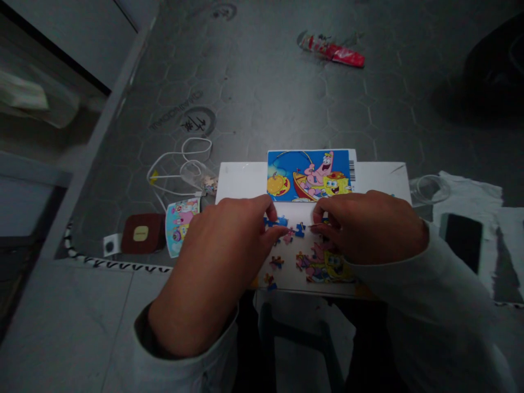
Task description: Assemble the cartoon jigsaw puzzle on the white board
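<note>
My left hand (233, 234) reaches over the white box top (241, 177), thumb and index finger apart around blue puzzle pieces (281, 221). Its thumb tip is close to a pink puzzle piece (288, 236). My right hand (364, 226) is closed in a pinch at what looks like the edge of a puzzle piece (314, 225); its fingers partly hide it. Below it lies a joined patch of puzzle (331, 267) with a yellow cartoon figure. Loose pieces (277, 262) lie at the left. Beyond both hands is the picture card (311, 174).
To the left are a brown box (142, 233), a cartoon-printed packet (178, 221) and a white cord (164, 158). At right, a dark phone (461, 240) lies on white paper beside a clear round container (432, 188). A red wrapper (346, 55) lies on the grey mat (262, 103).
</note>
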`<state>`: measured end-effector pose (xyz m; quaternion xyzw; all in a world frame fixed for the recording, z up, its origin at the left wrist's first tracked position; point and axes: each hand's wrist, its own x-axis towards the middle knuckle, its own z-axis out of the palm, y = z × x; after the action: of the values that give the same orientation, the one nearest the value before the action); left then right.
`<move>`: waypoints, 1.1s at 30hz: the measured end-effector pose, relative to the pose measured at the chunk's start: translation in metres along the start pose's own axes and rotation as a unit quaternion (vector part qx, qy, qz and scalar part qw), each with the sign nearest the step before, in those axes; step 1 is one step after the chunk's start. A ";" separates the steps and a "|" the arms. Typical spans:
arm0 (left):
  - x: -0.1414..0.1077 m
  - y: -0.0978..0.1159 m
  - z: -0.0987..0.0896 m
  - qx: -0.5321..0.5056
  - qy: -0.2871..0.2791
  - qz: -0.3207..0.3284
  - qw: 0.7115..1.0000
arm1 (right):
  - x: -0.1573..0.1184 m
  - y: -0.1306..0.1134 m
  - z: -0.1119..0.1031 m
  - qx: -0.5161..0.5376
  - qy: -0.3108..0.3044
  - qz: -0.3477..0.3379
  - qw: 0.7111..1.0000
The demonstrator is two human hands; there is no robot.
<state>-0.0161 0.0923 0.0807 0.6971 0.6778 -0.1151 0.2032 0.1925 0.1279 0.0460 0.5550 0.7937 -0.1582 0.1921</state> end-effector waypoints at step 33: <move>-0.002 0.012 -0.004 -0.024 -0.044 0.084 0.995 | -0.020 -0.005 -0.006 0.042 0.085 -0.132 0.987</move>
<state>-0.0047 0.0926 0.0862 0.7408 0.6097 -0.1118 0.2587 0.1928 0.1128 0.0610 0.4640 0.8663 -0.1678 0.0777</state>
